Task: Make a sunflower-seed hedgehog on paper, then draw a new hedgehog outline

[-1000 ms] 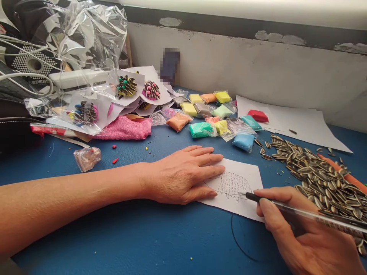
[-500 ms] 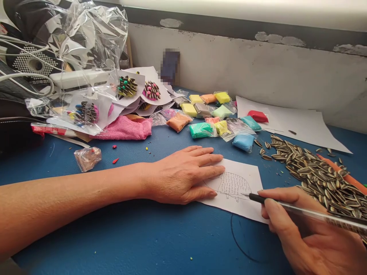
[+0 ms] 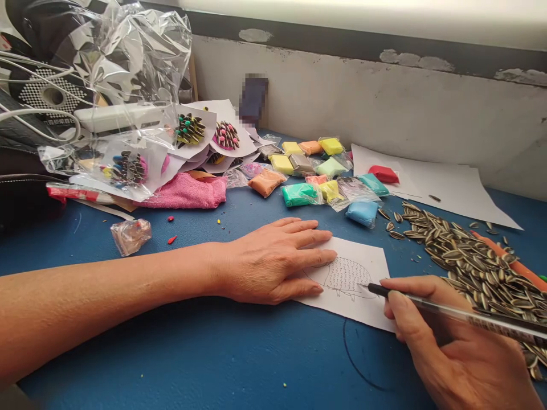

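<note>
My left hand (image 3: pixel 280 261) lies flat with fingers spread, pressing on the left part of a small white sheet of paper (image 3: pixel 371 316). On the paper is a line drawing (image 3: pixel 348 276) of a rounded animal with short legs, its body filled with rows of small marks; its left end is partly under my fingers. My right hand (image 3: pixel 444 336) is closed around a clear-barrelled pen (image 3: pixel 421 304) with a black grip. The pen's tip touches or nearly touches the drawing's right side, inside the outline.
Striped sunflower seeds (image 3: pixel 465 256) are heaped at right, with an orange stick (image 3: pixel 513 262) among them. Bagged coloured clay packets (image 3: pixel 301 194) lie behind the paper. White sheets (image 3: pixel 461 193) rest by the wall. At left are a pink cloth (image 3: pixel 188 192), seed-covered pieces (image 3: pixel 226 135) and clear plastic wrap (image 3: pixel 141 51).
My right hand and the pen have shifted slightly left and up, so the tip sits further inside the drawing's body. My left hand stays in place.
</note>
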The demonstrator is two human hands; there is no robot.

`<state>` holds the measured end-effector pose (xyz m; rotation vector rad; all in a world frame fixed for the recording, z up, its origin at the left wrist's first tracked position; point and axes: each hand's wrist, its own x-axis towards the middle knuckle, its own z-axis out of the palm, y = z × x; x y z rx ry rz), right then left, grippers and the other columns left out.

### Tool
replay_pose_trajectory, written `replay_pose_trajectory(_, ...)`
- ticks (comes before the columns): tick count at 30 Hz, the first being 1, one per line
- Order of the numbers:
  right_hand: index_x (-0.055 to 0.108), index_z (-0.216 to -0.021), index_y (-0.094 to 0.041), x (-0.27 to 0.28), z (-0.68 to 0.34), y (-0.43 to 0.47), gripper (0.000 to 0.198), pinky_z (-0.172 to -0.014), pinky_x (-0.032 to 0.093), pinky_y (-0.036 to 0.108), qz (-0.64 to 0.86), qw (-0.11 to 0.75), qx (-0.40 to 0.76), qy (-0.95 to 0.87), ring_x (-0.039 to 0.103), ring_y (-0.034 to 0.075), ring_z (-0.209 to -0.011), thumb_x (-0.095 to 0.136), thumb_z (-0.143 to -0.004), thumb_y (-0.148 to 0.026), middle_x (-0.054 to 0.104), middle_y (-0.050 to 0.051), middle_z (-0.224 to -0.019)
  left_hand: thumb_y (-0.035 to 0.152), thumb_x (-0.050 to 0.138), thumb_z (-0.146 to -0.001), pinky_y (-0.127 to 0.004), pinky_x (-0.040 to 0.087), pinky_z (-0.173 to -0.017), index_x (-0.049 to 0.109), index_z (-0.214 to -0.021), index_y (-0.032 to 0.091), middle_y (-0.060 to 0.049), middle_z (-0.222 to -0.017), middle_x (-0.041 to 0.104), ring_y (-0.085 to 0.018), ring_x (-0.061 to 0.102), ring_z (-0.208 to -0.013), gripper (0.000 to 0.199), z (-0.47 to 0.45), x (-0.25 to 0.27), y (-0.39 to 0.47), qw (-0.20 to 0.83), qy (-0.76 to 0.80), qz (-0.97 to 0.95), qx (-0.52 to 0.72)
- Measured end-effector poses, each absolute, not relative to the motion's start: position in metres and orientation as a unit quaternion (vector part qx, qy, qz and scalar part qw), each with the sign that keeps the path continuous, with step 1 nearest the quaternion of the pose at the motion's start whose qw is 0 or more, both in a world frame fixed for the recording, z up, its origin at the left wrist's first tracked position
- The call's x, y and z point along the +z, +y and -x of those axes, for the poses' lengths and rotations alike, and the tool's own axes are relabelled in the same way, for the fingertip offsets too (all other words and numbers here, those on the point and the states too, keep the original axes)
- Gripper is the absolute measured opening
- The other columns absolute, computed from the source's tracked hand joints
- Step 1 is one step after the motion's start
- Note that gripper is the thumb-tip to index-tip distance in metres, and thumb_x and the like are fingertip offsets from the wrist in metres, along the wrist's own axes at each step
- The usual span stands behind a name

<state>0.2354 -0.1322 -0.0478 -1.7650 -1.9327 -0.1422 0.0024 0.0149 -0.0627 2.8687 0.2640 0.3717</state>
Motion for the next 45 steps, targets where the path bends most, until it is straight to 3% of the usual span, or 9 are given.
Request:
replay_pose_trajectory(11,0.068,-0.09,-0.028,-0.044,-0.234,-0.133,0.013,-0.039,0.041,0.027,0.675,0.275,-0.016,-0.685,0.058,0.012,-0.036,0.057,-0.092,-0.035,0.069,-0.008,-0.058,0.047,0.05,-0.105,-0.055,0.032,-0.12,0.054,-0.147,0.011,-0.02,-0.156,0.047,-0.041,0.038,-0.147,0.055,-0.003,-0.062,0.016,0.122,0.086,-0.98,0.129)
replay_pose_trajectory(19,0.067,-0.087,-0.029,-0.046,-0.228,-0.133,0.018,-0.05,0.049,0.028,0.696,0.31,-0.001,-0.648,0.061,0.013,-0.043,0.054,-0.092,-0.04,0.07,-0.006,-0.063,0.048,0.048,-0.105,-0.053,0.032,-0.121,0.054,-0.147,0.013,-0.019,-0.157,0.046,-0.039,0.038,-0.148,0.054,-0.002,-0.062,0.015,0.113,0.093,-0.982,0.121)
replay_pose_trajectory(24,0.066,-0.09,-0.029,-0.045,-0.23,-0.131,0.011,-0.041,0.042,0.027,0.671,0.278,-0.021,-0.688,0.058,0.012,-0.038,0.057,-0.092,-0.034,0.07,-0.008,-0.062,0.047,0.047,-0.106,-0.053,0.032,-0.12,0.054,-0.147,0.012,-0.02,-0.156,0.046,-0.04,0.038,-0.147,0.054,-0.002,-0.062,0.015,0.116,0.087,-0.982,0.12)
replay_pose_trajectory(27,0.067,-0.091,-0.028,-0.045,-0.232,-0.132,0.013,-0.038,0.041,0.028,0.671,0.274,-0.019,-0.688,0.053,0.011,-0.032,0.057,-0.093,-0.035,0.062,-0.009,-0.05,0.047,0.045,-0.107,-0.053,0.031,-0.121,0.053,-0.147,0.012,-0.02,-0.157,0.045,-0.04,0.037,-0.148,0.054,-0.002,-0.061,0.015,0.118,0.089,-0.982,0.114)
replay_pose_trajectory(31,0.067,-0.09,-0.029,-0.047,-0.232,-0.136,0.016,-0.032,0.036,0.028,0.695,0.27,-0.015,-0.666,0.042,0.012,-0.023,0.056,-0.092,-0.04,0.038,-0.013,-0.032,0.048,0.041,-0.108,-0.053,0.029,-0.122,0.052,-0.148,0.013,-0.019,-0.158,0.044,-0.039,0.035,-0.15,0.054,-0.003,-0.06,0.015,0.127,0.094,-0.982,0.105)
replay_pose_trajectory(37,0.067,-0.089,-0.029,-0.049,-0.229,-0.138,0.019,-0.03,0.033,0.028,0.709,0.275,-0.023,-0.649,0.039,0.012,-0.021,0.055,-0.093,-0.044,0.032,-0.014,-0.029,0.047,0.045,-0.107,-0.052,0.03,-0.121,0.053,-0.147,0.014,-0.019,-0.157,0.045,-0.038,0.036,-0.149,0.053,-0.002,-0.061,0.015,0.117,0.093,-0.982,0.115)
replay_pose_trajectory(42,0.068,-0.087,-0.03,-0.048,-0.223,-0.138,0.023,-0.035,0.036,0.03,0.737,0.269,-0.021,-0.62,0.044,0.015,-0.024,0.052,-0.093,-0.045,0.033,-0.012,-0.03,0.046,0.048,-0.106,-0.053,0.032,-0.12,0.054,-0.146,0.013,-0.019,-0.156,0.046,-0.039,0.038,-0.148,0.053,-0.002,-0.061,0.015,0.115,0.09,-0.981,0.124)
replay_pose_trajectory(45,0.068,-0.085,-0.03,-0.045,-0.224,-0.136,0.021,-0.036,0.037,0.03,0.718,0.277,-0.023,-0.638,0.044,0.013,-0.026,0.054,-0.091,-0.043,0.048,-0.01,-0.039,0.045,0.048,-0.106,-0.054,0.032,-0.12,0.055,-0.146,0.011,-0.02,-0.156,0.046,-0.041,0.038,-0.147,0.053,-0.002,-0.061,0.015,0.121,0.087,-0.981,0.127)
